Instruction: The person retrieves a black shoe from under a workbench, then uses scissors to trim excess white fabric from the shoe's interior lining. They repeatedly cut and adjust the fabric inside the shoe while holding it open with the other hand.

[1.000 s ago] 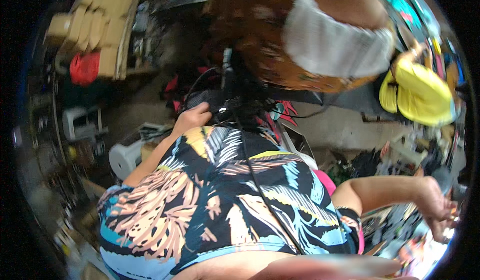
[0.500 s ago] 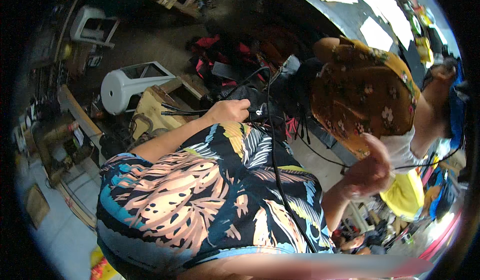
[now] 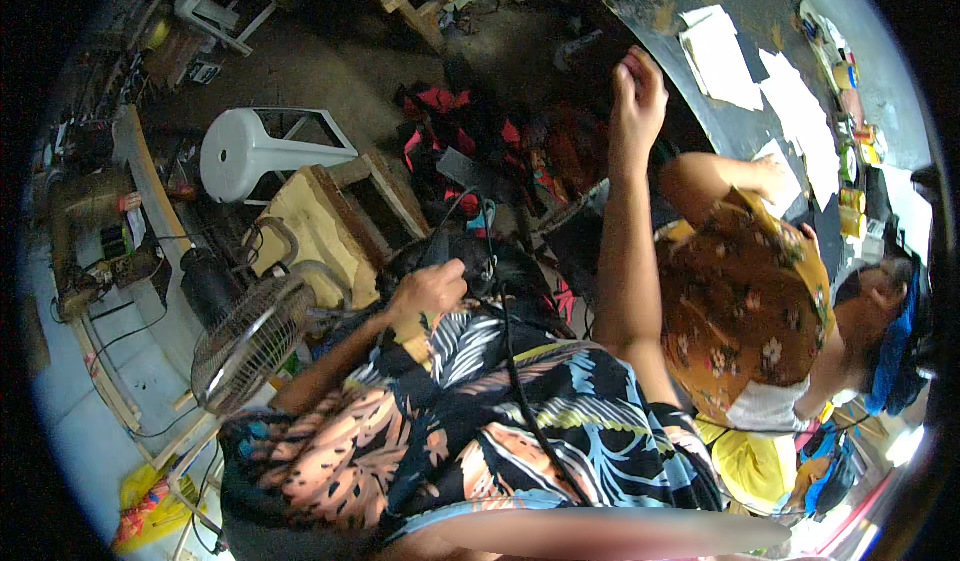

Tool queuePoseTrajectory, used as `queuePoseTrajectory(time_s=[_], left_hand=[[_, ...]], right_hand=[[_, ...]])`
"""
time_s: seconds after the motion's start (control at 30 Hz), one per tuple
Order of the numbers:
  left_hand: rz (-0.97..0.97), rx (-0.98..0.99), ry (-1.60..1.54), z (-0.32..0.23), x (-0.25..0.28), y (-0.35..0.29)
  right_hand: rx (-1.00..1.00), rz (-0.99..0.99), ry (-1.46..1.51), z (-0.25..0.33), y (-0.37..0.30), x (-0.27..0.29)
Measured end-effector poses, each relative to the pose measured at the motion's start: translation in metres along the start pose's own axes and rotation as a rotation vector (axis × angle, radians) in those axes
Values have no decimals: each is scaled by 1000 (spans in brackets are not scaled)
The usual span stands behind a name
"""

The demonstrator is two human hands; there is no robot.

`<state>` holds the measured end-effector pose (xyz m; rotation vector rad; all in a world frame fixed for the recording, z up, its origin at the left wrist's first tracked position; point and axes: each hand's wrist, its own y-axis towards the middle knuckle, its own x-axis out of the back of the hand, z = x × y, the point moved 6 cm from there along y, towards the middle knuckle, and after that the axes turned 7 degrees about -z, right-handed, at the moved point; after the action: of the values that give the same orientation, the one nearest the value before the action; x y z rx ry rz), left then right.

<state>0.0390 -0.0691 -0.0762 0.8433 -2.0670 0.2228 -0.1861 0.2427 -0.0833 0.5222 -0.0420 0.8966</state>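
Left hand (image 3: 430,291): fingers curled narrow at the near-left edge of a black bundle (image 3: 515,281); shadow there, cannot tell whether they grip it. Bundle sits just beyond and right of those fingers. Looks like cloth: probably light, floppy, hard to break, little slip. Best hold, I judge: a gathered fold beside the left fingers. Right hand (image 3: 640,86): fingers loosely bent, nothing seen in them, near the dark table (image 3: 660,3), well apart from the bundle.

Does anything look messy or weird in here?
Yes: red scraps lie strewn on the floor beyond the left hand, looking messy because they're loose and jumbled. White sheets on the dark table sit crooked, too. Nothing looks clearly broken.
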Motion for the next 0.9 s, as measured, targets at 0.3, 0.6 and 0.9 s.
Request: queuePoseTrajectory(time_s=[0.3,0.6,0.9], left_hand=[[88,564,63,-4,18,-26],[-142,921,-100,9,39,-23],[-213,673,49,28,63,3]], right_hand=[[209,453,-1066,-189,152,-138],[359,374,-1026,-178,131,-131],[336,381,-1019,-188,122,-130]])
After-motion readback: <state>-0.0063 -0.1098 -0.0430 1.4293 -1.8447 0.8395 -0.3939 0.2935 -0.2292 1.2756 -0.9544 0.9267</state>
